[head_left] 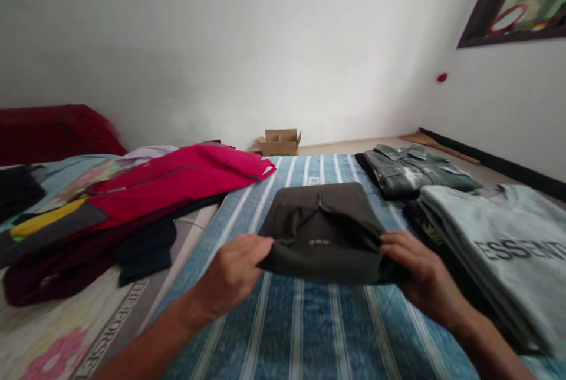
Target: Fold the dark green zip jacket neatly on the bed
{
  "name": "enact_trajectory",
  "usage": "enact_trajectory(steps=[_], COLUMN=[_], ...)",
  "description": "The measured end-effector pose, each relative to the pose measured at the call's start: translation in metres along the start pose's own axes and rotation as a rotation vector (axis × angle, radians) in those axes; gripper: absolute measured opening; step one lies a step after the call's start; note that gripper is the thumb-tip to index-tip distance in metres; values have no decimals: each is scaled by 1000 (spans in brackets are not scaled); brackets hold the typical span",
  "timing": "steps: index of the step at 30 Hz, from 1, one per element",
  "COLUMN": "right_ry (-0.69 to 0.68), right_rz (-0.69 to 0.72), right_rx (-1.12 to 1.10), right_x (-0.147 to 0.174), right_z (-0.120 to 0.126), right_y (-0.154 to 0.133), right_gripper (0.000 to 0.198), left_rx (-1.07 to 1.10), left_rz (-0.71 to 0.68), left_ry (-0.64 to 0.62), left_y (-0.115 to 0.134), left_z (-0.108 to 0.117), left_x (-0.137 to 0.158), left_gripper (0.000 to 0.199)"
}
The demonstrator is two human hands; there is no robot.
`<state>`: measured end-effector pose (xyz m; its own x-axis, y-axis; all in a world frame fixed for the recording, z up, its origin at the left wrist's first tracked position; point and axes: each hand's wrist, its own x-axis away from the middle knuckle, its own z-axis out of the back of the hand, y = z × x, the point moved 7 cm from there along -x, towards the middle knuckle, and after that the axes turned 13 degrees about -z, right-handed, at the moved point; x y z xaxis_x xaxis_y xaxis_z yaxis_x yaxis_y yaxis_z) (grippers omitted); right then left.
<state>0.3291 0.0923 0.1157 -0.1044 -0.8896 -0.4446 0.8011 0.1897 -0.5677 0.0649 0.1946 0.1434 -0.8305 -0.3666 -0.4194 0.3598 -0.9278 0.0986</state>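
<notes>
A dark olive-brown garment [322,221], folded into a rough rectangle with a small line of lettering on it, is in the middle of the head view over a blue striped cloth. My left hand [236,265] grips its near left corner, fingers closed on the fabric. At the near right corner my right hand [413,262] pinches the cloth the same way. The near edge looks raised and hangs between both hands. I cannot tell the garment's exact kind.
On the left lie a pink jacket [190,185] and other loose clothes. A folded grey shirt [508,233] tops a stack at right, with a folded dark jacket [411,168] behind it. An open cardboard box [279,143] stands by the wall.
</notes>
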Motion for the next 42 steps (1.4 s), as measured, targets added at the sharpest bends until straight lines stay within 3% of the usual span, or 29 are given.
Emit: enact_trajectory(steps=[2, 4, 9, 14, 17, 20, 24, 34, 37, 42], right_ry=[-150, -145, -130, -44, 43, 75, 22, -128, -155, -119], right_rz=[9, -13, 10, 3, -84, -255, -429, -314, -290, -375], right_rx=[114, 203, 302, 219, 103, 32, 128, 450, 398, 189], right_x=[51, 83, 106, 110, 103, 89, 74, 57, 52, 48], right_z=[-35, -49, -49, -41, -38, -42, -53, -67, -70, -66], right_y=[17, 27, 20, 8, 8, 16, 28, 16, 10, 14], right_gripper=[37, 35, 30, 28, 27, 24, 31, 24, 21, 27], left_rx=[49, -1, -69, -61, -46, -48, -68, -43, -39, 33], left_rz=[-195, -213, -162, -101, -74, -77, 1, 59, 59, 108], left_ry=[-50, -48, -81, 95, 178, 105, -56, -91, -126, -87], left_y=[30, 41, 42, 54, 71, 86, 88, 95, 96, 100], left_z=[-41, -59, -49, -24, -23, -42, -72, -88, -92, -87], left_x=[34, 56, 68, 54, 36, 19, 15, 26, 27, 25], left_gripper=[37, 40, 39, 28, 25, 24, 22, 18, 18, 19])
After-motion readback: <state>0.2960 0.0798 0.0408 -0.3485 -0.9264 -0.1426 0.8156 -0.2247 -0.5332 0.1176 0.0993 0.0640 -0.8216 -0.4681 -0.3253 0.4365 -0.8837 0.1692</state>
